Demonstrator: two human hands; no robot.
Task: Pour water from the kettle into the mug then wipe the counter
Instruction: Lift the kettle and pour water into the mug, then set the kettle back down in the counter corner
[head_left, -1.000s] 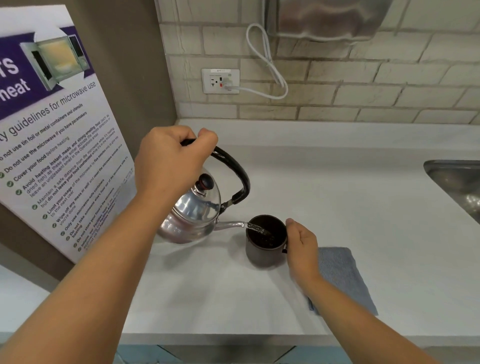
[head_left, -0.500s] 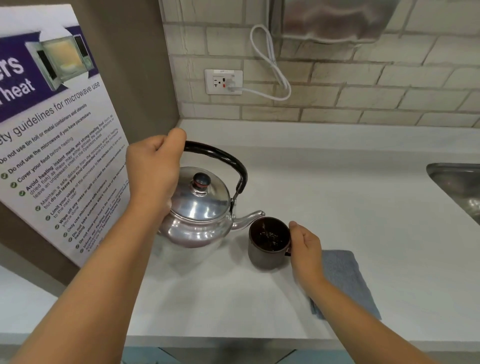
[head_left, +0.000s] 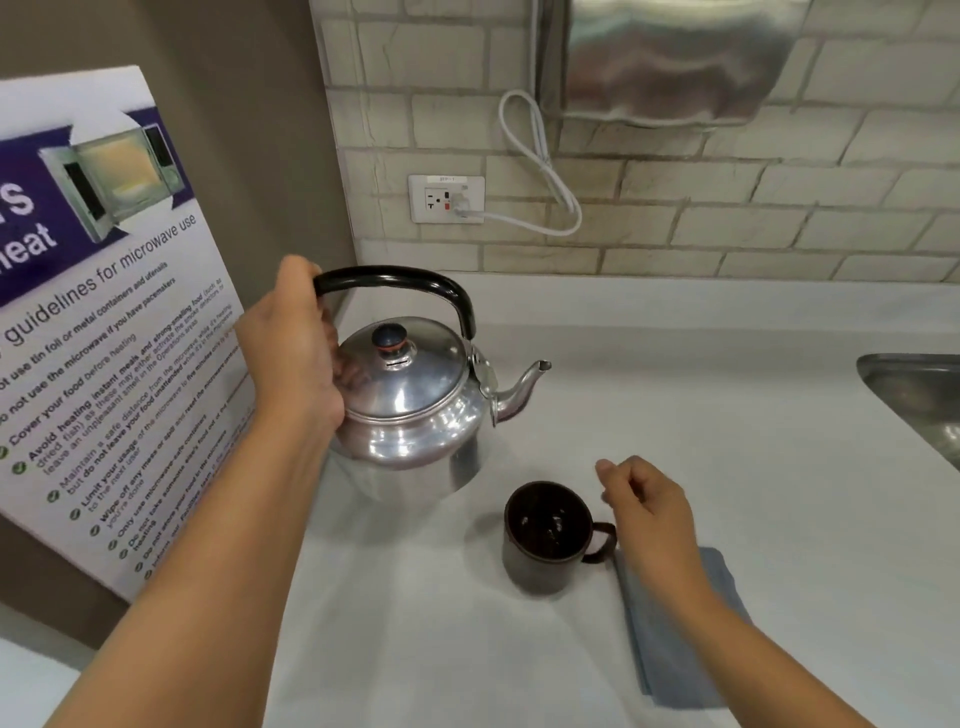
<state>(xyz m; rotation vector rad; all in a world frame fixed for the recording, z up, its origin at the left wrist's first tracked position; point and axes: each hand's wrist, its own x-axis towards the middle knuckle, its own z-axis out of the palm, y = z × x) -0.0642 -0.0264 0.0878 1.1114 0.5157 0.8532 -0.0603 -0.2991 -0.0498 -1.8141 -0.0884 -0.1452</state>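
A shiny metal kettle (head_left: 415, 405) with a black handle stands upright at the back left of the white counter (head_left: 727, 467), spout pointing right. My left hand (head_left: 291, 358) grips the left end of its handle. In front and to the right sits a dark brown mug (head_left: 545, 538) with dark liquid inside, its handle facing right. My right hand (head_left: 649, 512) hovers just right of the mug, fingers loosely curled, touching nothing. A folded grey-blue cloth (head_left: 680, 639) lies flat under my right wrist, beside the mug.
A microwave-guidelines poster (head_left: 104, 338) leans against the left wall. A steel sink (head_left: 919, 395) sits at the right edge. On the tiled back wall are an outlet (head_left: 447, 198) with a white cord (head_left: 540, 166) and a metal dispenser (head_left: 670, 62).
The kettle was tilted and pouring into the mug; it has since come upright and moved back and left, away from the mug. My right hand has let go of the mug.
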